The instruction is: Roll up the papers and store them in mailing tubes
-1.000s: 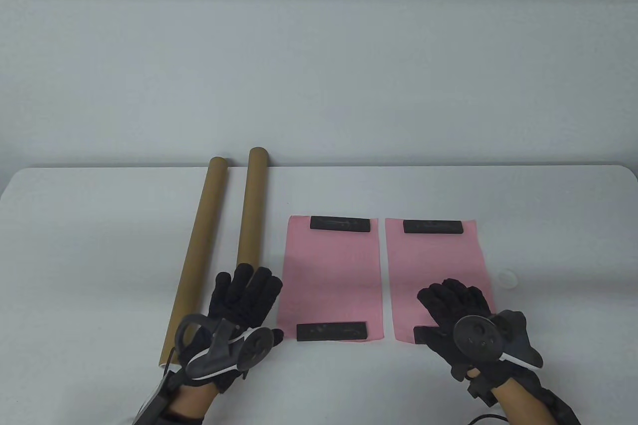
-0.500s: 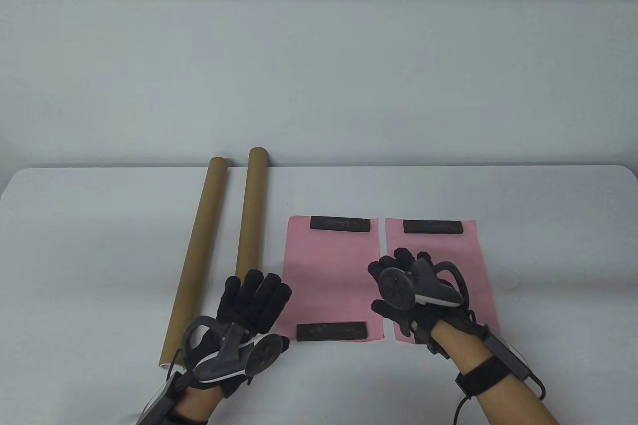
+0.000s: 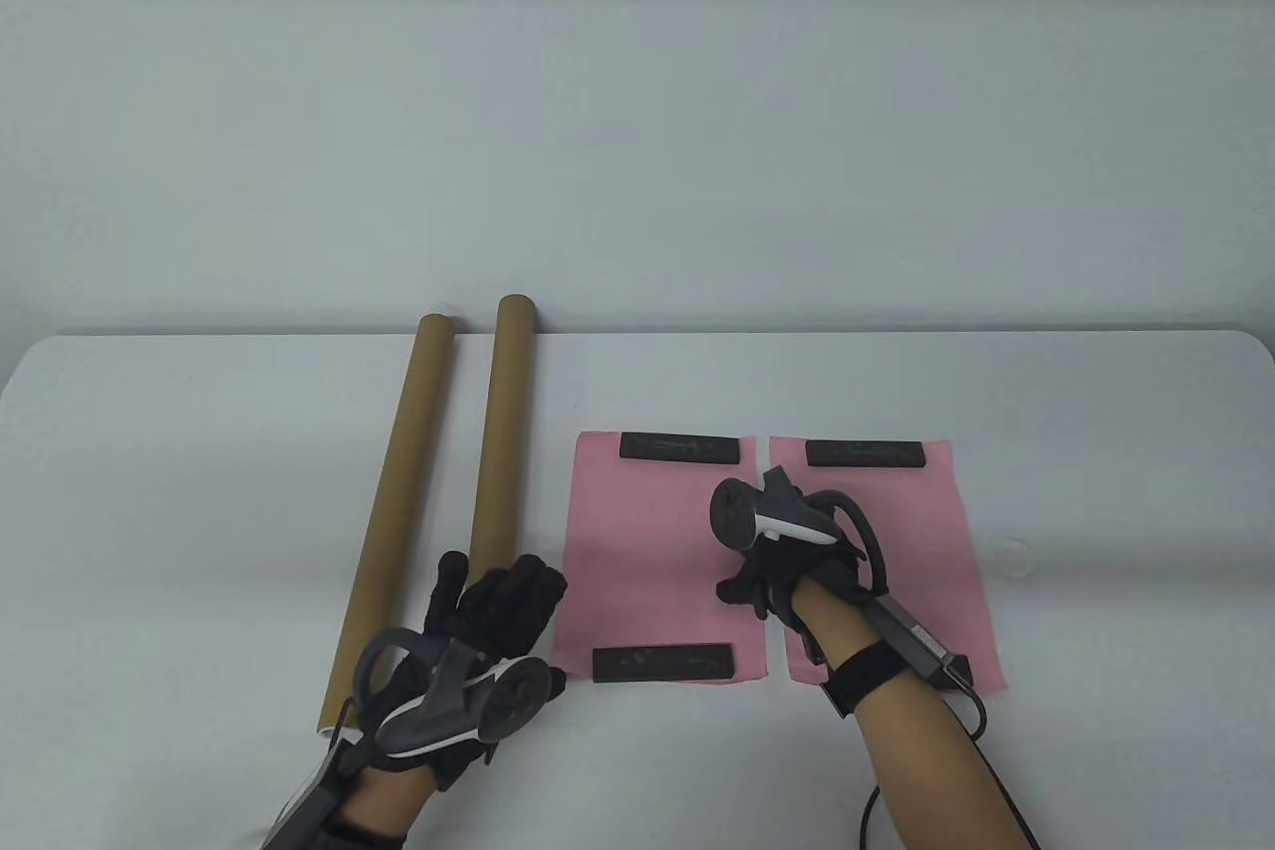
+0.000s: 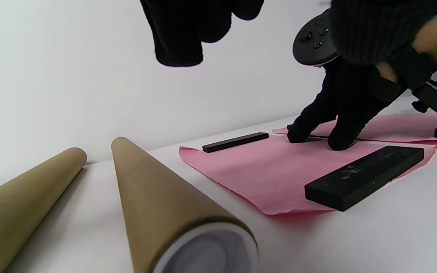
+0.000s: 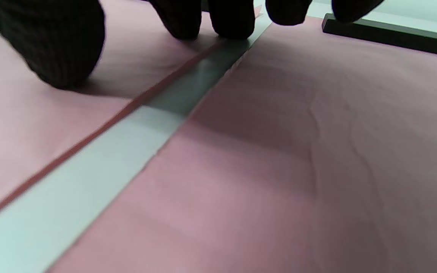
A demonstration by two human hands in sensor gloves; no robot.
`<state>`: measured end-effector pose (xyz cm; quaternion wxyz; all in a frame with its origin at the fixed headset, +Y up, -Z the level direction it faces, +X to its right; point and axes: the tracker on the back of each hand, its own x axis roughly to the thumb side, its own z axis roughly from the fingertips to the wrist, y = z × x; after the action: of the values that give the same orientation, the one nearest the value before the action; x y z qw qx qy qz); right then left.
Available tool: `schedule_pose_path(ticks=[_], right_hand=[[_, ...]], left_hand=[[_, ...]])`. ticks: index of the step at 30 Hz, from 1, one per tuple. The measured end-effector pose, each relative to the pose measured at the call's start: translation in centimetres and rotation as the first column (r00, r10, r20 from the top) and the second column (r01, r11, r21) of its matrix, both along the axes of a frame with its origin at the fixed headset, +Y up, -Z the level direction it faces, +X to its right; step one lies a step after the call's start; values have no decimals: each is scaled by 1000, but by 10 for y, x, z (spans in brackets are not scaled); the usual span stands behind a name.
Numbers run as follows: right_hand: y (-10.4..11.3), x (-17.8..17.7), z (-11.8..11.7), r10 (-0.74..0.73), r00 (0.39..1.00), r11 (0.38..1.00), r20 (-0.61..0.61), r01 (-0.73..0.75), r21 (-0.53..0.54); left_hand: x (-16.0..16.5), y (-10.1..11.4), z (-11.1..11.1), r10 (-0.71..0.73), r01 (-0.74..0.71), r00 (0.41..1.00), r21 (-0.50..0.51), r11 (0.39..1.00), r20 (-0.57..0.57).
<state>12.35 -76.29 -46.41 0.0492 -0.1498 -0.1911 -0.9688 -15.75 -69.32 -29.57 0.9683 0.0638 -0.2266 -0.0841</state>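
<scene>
Two brown mailing tubes lie side by side at the left, the outer tube [image 3: 398, 501] and the inner tube [image 3: 501, 422], whose white-capped near end [image 4: 207, 250] shows in the left wrist view. Two pink papers lie flat, the left paper [image 3: 647, 561] and the right paper [image 3: 916, 531], held down by black bar weights [image 3: 680, 447] [image 3: 663, 664] [image 3: 865, 453]. My right hand [image 3: 747, 591] points down at the gap between the papers, its fingertips [image 4: 298, 134] touching the left paper's right edge. My left hand [image 3: 498, 596] rests open beside the inner tube's near end, holding nothing.
A small pale round cap [image 3: 1013, 555] lies on the white table [image 3: 1126, 451] right of the right paper. My right forearm crosses the right paper's near left corner and hides the weight there. A pale wall stands behind the table's far edge.
My right hand has swung left and away from the right paper's near end to the gap between the papers, turning fingers-down onto the left paper's edge. The left hand has barely shifted.
</scene>
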Motion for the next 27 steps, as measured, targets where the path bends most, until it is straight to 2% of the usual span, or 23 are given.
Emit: schedule_pose_path(ticks=[8, 14, 21, 24, 27], right_hand=[[1, 0, -5, 4, 1000, 1000, -20, -5, -15], [-1, 4, -9, -22, 1000, 999, -17, 22, -25], [0, 3, -12, -17, 1000, 999, -12, 17, -33], [0, 4, -12, -28, 1000, 999, -5, 27, -41], [-1, 5, -12, -45, 999, 998, 1, 45, -48]], left_hand=[[15, 3, 2, -3, 2, 1000, 40, 999, 31], [36, 1, 2, -45, 43, 997, 25, 999, 59], [97, -13, -23, -224, 238, 965, -96, 967, 137], [126, -27, -42, -314, 347, 929, -171, 922, 195], [142, -42, -57, -355, 405, 909, -254, 879, 221]])
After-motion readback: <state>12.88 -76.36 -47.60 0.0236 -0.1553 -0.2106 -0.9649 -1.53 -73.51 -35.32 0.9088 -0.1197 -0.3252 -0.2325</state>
